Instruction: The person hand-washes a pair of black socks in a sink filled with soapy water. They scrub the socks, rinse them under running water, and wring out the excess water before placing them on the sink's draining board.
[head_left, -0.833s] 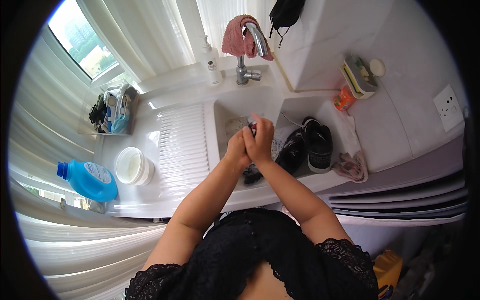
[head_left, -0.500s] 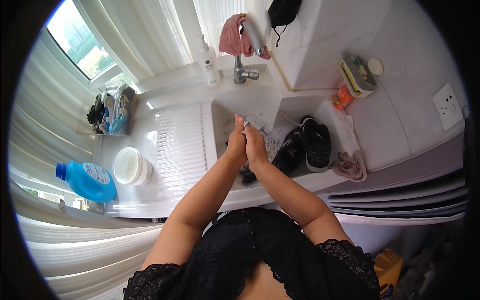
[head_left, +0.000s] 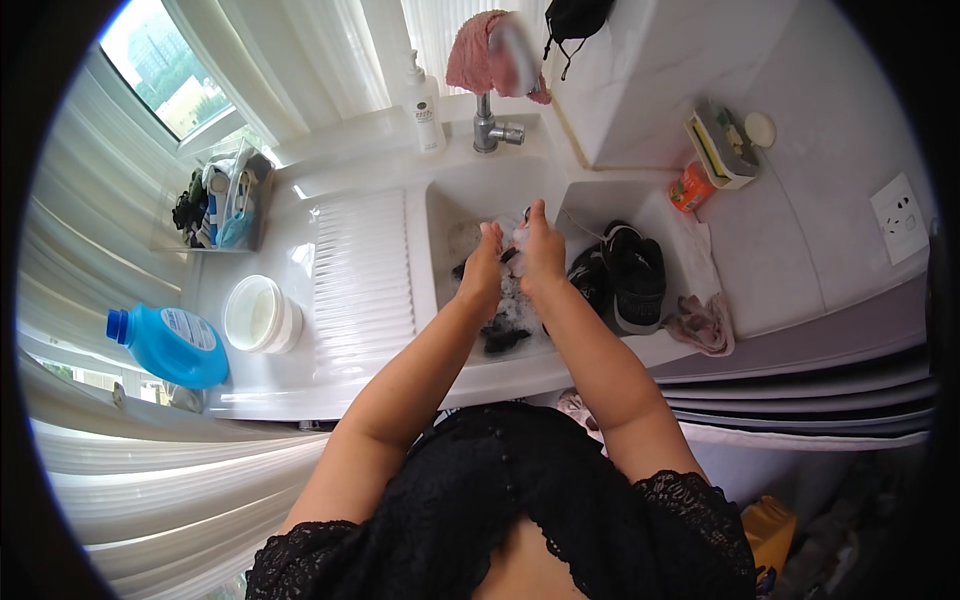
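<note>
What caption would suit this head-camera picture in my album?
Left hand and right hand at a sudsy sink, black shoes to their right, blue bottle far left.

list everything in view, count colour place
sink: 1, white, centre
dark items: count unclear, black, left basin
shoes: 2, black, right basin
tap: 1, silver, behind sink
towel: 1, pink, over tap
pump bottle: 1, white, left of tap
mask: 1, black, top centre
sponge holder: 1, white, right wall
small bottle: 1, orange, beside holder
rag: 1, pinkish, front right rim
socket: 1, white, far right
washboard: 1, white, left of sink
tub: 1, white, left counter
jug: 1, blue, far left
box: 1, clear, back left
curtains: several, white, left
shirt: 1, black, bottom
left hand, right hand: 1 each, bare, left basin
</note>
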